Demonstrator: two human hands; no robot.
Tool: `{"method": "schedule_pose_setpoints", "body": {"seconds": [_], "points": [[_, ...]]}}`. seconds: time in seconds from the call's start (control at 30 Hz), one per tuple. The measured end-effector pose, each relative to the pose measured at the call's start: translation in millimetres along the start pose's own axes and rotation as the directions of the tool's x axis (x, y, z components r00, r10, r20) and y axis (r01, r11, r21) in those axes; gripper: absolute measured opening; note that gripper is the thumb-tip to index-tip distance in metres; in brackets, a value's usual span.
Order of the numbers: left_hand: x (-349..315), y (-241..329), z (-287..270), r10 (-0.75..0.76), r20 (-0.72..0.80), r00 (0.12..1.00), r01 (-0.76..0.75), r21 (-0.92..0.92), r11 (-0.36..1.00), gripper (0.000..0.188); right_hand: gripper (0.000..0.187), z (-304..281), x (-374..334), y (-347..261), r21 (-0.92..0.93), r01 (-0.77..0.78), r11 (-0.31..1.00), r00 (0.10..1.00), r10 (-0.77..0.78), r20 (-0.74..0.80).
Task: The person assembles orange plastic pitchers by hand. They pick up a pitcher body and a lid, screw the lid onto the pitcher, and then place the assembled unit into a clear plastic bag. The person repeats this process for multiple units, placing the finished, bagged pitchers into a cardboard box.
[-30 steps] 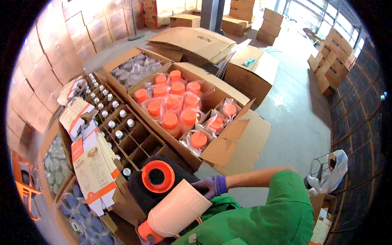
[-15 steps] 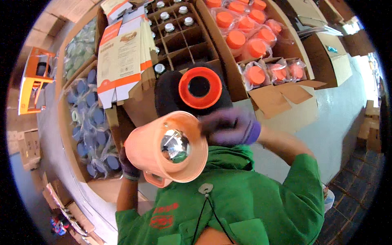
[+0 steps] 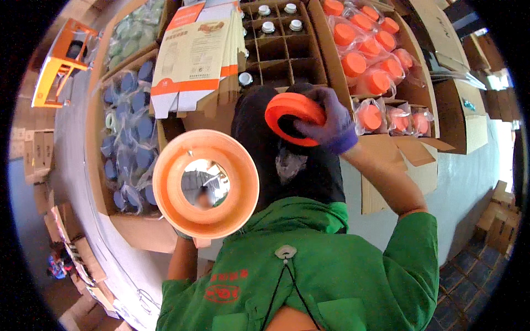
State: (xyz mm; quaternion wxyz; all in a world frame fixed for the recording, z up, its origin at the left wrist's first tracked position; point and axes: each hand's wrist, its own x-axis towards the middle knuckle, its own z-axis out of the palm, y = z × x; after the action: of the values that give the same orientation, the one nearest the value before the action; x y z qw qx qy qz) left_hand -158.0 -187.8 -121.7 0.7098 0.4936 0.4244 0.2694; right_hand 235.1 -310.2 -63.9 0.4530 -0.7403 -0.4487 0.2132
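Observation:
My left hand (image 3: 184, 235) holds a peach-coloured plastic flask casing (image 3: 240, 157) from below. Most of that gloved hand is hidden behind it. The casing's wide round mouth faces up, and a shiny, mirror-like round surface (image 3: 216, 199) shows inside. Part of its handle (image 3: 203, 242) pokes out at the lower rim. In my right hand (image 3: 329, 122), in a purple glove, is a bright orange plastic ring (image 3: 295, 102) with a wide hole. My fingers reach into the hole and grip its right side. The ring is tilted over my dark-clad lap, apart from the casing.
Ahead is a divided carton (image 3: 276, 49) with silver-topped bottles; printed folded boxes (image 3: 190, 55) lie left of it. A carton of bagged orange-capped items (image 3: 378, 83) stands right, one of bagged blue-topped items (image 3: 127, 138) left. An orange stool (image 3: 63, 71) stands far left.
My right hand has taken hold of the orange ring, which sat on my lap, and tilted it. The casing has turned so its mouth faces up more, and it sits further left.

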Motion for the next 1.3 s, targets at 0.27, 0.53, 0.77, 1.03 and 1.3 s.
{"method": "schedule_pose_setpoints", "body": {"seconds": [0.27, 0.53, 0.77, 1.03, 1.3], "points": [[1, -4, -4, 0.005, -0.017, 1.000, -0.005, -0.027, 1.000, 0.059, 0.055, -5, -10, 45, -0.642, 0.333, 0.691, 0.912, -0.409, 0.032], [-2, -7, -6, 0.006, -0.031, 0.999, -0.007, -0.040, 0.999, 0.058, 0.055, -6, -43, 28, -0.699, 0.271, 0.662, 0.939, -0.341, 0.042], [-3, -7, -9, 0.008, -0.045, 0.999, -0.010, -0.037, 0.999, 0.057, 0.052, 5, -56, 26, -0.690, 0.158, 0.707, 0.971, -0.237, -0.021], [-5, -10, -6, 0.007, -0.060, 0.998, -0.011, -0.051, 0.999, 0.056, 0.068, 2, -96, -16, -0.739, 0.236, 0.631, 0.972, -0.166, 0.168], [-2, -8, -5, 0.025, -0.059, 0.998, -0.029, -0.058, 0.998, 0.055, 0.084, 20, -123, -14, -0.702, 0.197, 0.684, 0.977, -0.075, 0.201]]}}
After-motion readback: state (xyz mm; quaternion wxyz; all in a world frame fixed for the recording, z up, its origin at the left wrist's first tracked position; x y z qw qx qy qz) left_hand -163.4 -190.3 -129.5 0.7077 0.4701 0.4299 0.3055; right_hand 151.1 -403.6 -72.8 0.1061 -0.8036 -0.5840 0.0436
